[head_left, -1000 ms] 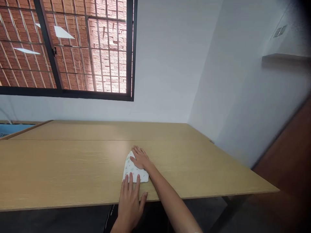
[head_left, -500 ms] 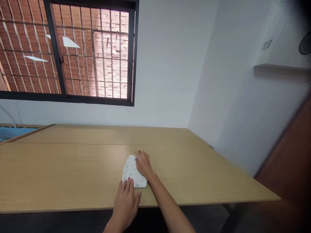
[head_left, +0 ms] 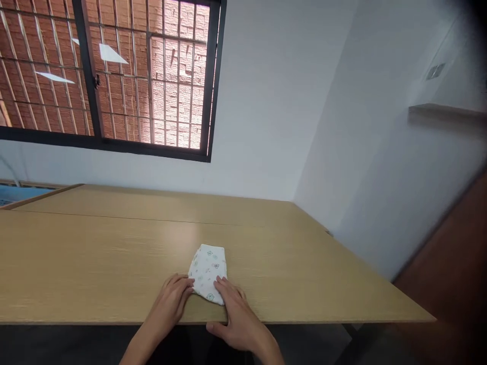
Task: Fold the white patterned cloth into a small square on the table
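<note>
A small white folded cloth (head_left: 207, 271) with a sparse green and grey print lies flat on the wooden table, near its front edge. At the cloth's left edge is my left hand (head_left: 171, 300), its fingers bent and close together, with the thumb near the fingertips at the cloth's lower left corner. My right hand (head_left: 239, 317) rests its fingertips on the lower right part of the cloth. Its thumb sticks out to the left, well apart from the fingers and off the cloth.
The light wooden table (head_left: 114, 263) runs back to a white wall, with a seam across it. A barred window (head_left: 152, 76) is at the back left. Something blue (head_left: 23, 193) shows beyond the table's left end. A ledge (head_left: 445, 111) juts from the right wall.
My right hand has come back from the cloth's upper right side to its lower right. My left hand has shifted left, from the lower left corner to the left edge. The view has tilted slightly.
</note>
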### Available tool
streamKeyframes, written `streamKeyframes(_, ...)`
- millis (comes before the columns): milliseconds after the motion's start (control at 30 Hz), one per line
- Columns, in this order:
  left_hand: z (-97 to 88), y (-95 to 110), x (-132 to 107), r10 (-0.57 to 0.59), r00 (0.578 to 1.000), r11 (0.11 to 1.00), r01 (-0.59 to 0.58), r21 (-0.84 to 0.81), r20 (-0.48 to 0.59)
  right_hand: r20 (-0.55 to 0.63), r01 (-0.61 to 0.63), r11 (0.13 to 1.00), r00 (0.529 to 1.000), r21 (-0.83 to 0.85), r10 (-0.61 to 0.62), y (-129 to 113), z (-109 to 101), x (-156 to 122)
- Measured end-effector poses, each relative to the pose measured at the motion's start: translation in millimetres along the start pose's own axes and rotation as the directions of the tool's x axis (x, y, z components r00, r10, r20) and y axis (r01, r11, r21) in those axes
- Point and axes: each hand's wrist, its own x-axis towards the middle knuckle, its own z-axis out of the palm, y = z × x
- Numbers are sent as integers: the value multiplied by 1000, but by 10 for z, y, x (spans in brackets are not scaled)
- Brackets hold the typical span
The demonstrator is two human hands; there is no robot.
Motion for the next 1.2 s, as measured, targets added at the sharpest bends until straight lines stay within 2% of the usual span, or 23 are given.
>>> streamKeyframes(100, -146, 169, -82, -94, 991, 980, 108, -167, 93, -121, 46, 994, 992, 102, -34, 44, 78, -135)
streamKeyframes(200, -299, 281, -150, -192, 954, 901, 265, -343, 232, -269, 91, 975, 963, 204, -34, 63, 133, -174)
streamKeyframes(300, -376, 283, -136, -259, 929, 867, 344, -361, 263, -355, 88, 962, 935, 259, 10, 59, 131, -82)
streamKeyframes(400, -330, 248, -40, -313, 914, 856, 389, -341, 257, -393, 79, 963, 919, 260, 31, 58, 112, 112)
streamKeyframes(467, -243, 238, 36, -354, 910, 852, 408, -328, 215, -410, 67, 966, 911, 249, 42, 60, 117, 265)
streamKeyframes(567, -81, 235, 110, -428, 901, 867, 432, -248, 70, -459, 28, 973, 884, 229, 83, 60, 158, 471)
streamKeyframes(700, 93, 215, 112, -453, 888, 881, 434, -186, -77, -531, -105, 973, 823, 205, 201, 50, 223, 631)
streamKeyframes(833, 168, 170, 85, -443, 882, 893, 420, -159, -158, -586, -205, 956, 756, 211, 291, 18, 245, 704)
streamKeyframes(1000, 208, 103, 60, -425, 879, 905, 407, -125, -214, -537, -303, 937, 768, 175, 349, -19, 273, 785)
streamKeyframes(1100, 207, 94, 54, -415, 868, 910, 403, -101, -273, -628, -286, 947, 714, 142, 310, -61, 317, 781)
streamKeyframes(1167, 202, 115, 53, -387, 862, 920, 386, -70, -328, -716, -222, 973, 669, 63, 199, -128, 337, 733)
streamKeyframes(1200, 207, 135, 52, -350, 869, 932, 362, -32, -349, -732, -168, 986, 671, 9, 121, -174, 341, 698)
